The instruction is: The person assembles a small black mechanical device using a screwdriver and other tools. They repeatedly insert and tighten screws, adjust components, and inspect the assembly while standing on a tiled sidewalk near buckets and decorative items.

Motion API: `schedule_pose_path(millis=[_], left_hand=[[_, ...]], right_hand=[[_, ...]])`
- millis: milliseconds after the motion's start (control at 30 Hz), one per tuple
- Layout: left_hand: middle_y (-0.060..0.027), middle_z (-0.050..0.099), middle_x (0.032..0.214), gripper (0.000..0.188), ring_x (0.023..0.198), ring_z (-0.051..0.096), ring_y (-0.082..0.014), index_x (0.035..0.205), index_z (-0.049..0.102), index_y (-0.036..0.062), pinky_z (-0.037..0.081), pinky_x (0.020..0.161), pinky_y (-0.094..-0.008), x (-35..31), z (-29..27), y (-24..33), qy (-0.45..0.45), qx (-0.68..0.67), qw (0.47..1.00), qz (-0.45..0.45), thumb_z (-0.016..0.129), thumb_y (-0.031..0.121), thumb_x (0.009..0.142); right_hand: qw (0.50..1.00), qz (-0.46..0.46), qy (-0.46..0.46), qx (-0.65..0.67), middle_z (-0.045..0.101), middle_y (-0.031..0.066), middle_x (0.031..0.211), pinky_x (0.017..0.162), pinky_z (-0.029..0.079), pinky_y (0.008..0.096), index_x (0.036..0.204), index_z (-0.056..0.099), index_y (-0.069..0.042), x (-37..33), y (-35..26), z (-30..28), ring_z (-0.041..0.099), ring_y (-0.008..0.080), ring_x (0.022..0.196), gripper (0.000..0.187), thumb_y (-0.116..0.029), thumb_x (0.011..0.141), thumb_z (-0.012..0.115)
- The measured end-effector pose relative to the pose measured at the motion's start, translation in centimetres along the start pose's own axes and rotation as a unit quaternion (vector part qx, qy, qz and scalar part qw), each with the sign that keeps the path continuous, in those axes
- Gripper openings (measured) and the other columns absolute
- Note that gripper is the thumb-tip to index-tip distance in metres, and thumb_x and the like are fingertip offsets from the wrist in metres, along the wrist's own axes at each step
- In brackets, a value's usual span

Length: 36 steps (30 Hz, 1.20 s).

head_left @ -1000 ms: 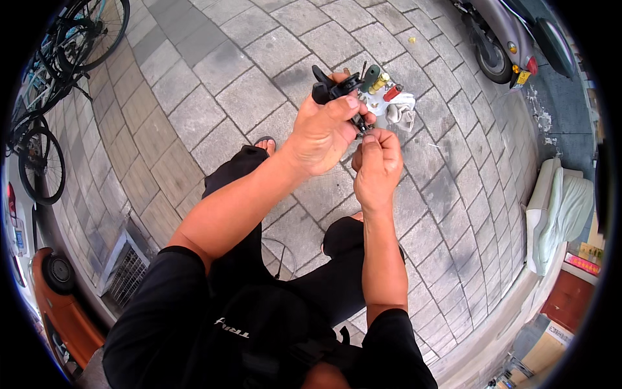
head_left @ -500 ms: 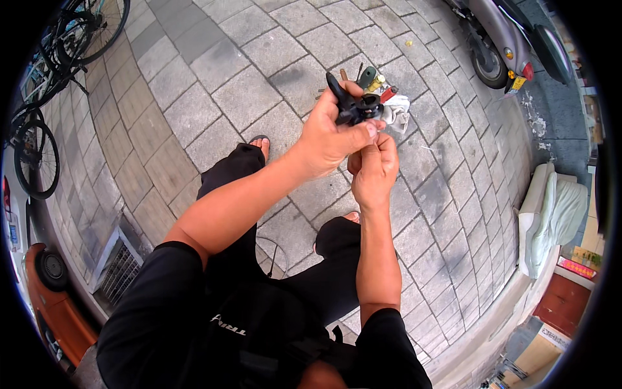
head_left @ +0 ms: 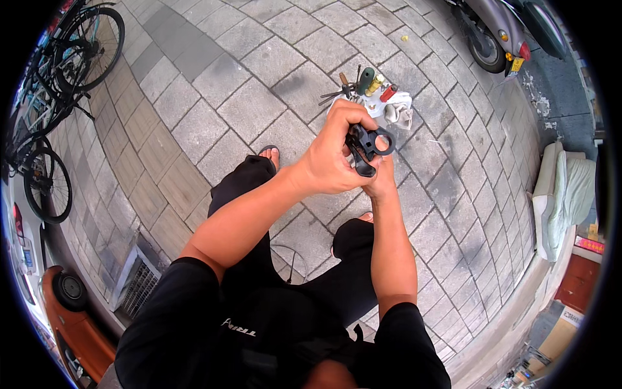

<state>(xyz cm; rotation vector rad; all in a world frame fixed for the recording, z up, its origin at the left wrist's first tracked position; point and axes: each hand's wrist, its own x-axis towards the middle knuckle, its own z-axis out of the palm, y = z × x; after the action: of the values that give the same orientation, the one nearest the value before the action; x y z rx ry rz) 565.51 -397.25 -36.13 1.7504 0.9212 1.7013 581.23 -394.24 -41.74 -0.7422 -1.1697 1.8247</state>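
Observation:
A black bicycle brake lever (head_left: 368, 146) with a round clamp ring is held up in front of me, above the paving. My left hand (head_left: 329, 155) is closed around it from the left, thumb below and fingers over the top. From below and behind, my right hand (head_left: 383, 176) presses against the same part. Skin of its fingers shows at the ring, but most of that hand is hidden behind the lever and my left hand. Just beyond lie a white cloth (head_left: 400, 111), a dark green tool handle (head_left: 367, 79), a yellowish bottle (head_left: 376, 83) and a red cylinder (head_left: 389, 93).
Several dark hex keys (head_left: 338, 92) lie beside the cloth. A thin cable (head_left: 291, 264) curls on the paving between my legs. Bicycles (head_left: 87, 52) stand at far left, a scooter (head_left: 492, 39) at far right. A padded seat (head_left: 560, 201) and a floor grate (head_left: 137, 282) flank me.
The brake lever has turned, its ring now facing up and right, and it has come lower and nearer. My right hand has moved from below the lever to behind it, mostly out of sight.

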Motion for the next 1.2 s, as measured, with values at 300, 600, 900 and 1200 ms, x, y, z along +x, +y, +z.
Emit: schedule_pose_path(millis=[300, 600, 900, 1200], left_hand=[[-0.0129, 0.046, 0.116, 0.063, 0.105, 0.052, -0.0222, 0.122, 0.047, 0.0057, 0.048, 0.088, -0.0337, 0.0, -2.1, -0.4, -0.067, 0.096, 0.993, 0.022, 0.083, -0.001, 0.071], [-0.013, 0.045, 0.118, 0.062, 0.106, 0.055, -0.0207, 0.123, 0.047, 0.0048, 0.052, 0.091, -0.0351, -0.4, -3.4, 0.1, -0.098, 0.158, 0.982, 0.011, 0.082, -0.003, 0.072], [-0.0135, 0.048, 0.116, 0.06, 0.103, 0.055, -0.0238, 0.122, 0.049, 0.0045, 0.051, 0.089, -0.0363, -0.7, -4.1, -0.3, -0.083, 0.183, 0.98, 0.007, 0.082, -0.001, 0.072], [-0.014, 0.05, 0.114, 0.06, 0.103, 0.054, -0.0255, 0.12, 0.051, 0.0043, 0.05, 0.087, -0.0361, -0.9, -3.6, 0.1, -0.093, 0.201, 0.975, 0.019, 0.083, -0.001, 0.07]], right_hand=[[0.844, -0.283, 0.038, -0.454, 0.066, 0.0096, 0.121, 0.101, 0.044, 0.0417, 0.117, 0.066, -0.007, 1.6, 0.0, 2.0, 0.058, 0.0279, 0.115, 0.045, -0.013, 0.076, 0.082], [0.849, -0.272, 0.039, -0.451, 0.071, 0.0034, 0.114, 0.116, 0.025, 0.0547, 0.104, 0.072, -0.012, 1.6, 1.4, 4.0, 0.057, 0.0266, 0.124, 0.026, -0.017, 0.079, 0.075], [0.891, -0.251, 0.026, -0.378, 0.073, 0.0064, 0.104, 0.101, 0.043, 0.0498, 0.102, 0.07, -0.012, 2.5, 2.5, 6.0, 0.066, 0.0303, 0.109, 0.028, -0.027, 0.079, 0.073], [0.965, -0.156, -0.008, -0.212, 0.073, 0.0099, 0.085, 0.068, 0.054, 0.0416, 0.092, 0.068, -0.009, 2.6, 5.0, 5.9, 0.072, 0.0334, 0.081, 0.027, -0.029, 0.075, 0.073]])
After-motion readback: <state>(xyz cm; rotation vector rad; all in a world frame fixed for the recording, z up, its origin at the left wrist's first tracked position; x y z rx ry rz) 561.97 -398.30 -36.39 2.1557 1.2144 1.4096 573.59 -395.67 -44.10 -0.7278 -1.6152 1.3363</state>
